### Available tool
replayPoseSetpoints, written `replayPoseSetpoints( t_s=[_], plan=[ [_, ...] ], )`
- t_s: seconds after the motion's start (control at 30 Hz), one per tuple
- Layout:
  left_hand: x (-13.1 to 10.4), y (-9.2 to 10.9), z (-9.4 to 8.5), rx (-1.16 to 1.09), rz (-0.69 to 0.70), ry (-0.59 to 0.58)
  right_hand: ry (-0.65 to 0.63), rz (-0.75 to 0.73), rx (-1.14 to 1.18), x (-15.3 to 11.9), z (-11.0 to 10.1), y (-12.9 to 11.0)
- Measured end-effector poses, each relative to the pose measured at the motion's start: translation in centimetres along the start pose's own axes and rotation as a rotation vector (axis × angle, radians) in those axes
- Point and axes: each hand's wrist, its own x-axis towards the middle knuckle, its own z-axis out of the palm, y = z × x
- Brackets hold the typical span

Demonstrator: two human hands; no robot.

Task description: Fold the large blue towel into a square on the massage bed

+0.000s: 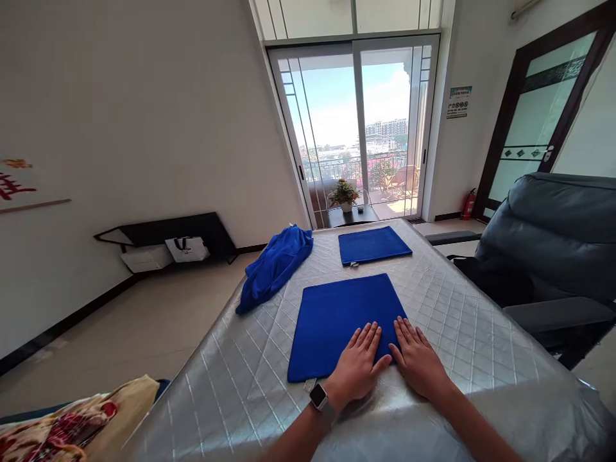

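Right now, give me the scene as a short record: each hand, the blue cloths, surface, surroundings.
left hand: left hand flat, fingers spread on near cloth, watch on wrist
right hand: right hand flat, fingers over the same cloth's right edge
near cloth: blue, flat, tag at near edge
far cloth: far cloth blue, flat, untouched
third cloth: crumpled cloth blue, bunched at left
surface: silver quilted cover
right side: black armchair
beyond: potted plant, sliding door

Bright window backlight; dim walls; soft sheen; stretched edges
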Motion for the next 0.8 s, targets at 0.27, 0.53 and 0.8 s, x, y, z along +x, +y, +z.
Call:
replayPoseSetpoints(
  t_s=[0.27,0.53,0.8],
  plan=[
    [-11.2,-7.6,-2.9,0.047,-0.430,-0.062,0.015,0.004,0.053,-0.1,0.3,0.1],
    [-16.2,-8.8,-4.8,-0.191,-0.477,0.143,0.072,-0.004,0.059,-0.1,0.5,0.3],
    [-16.9,-8.4,-4.6,-0.196,-0.448,0.408,0.213,-0.271,0.191,-1.7,-2.2,0.6]
  ],
)
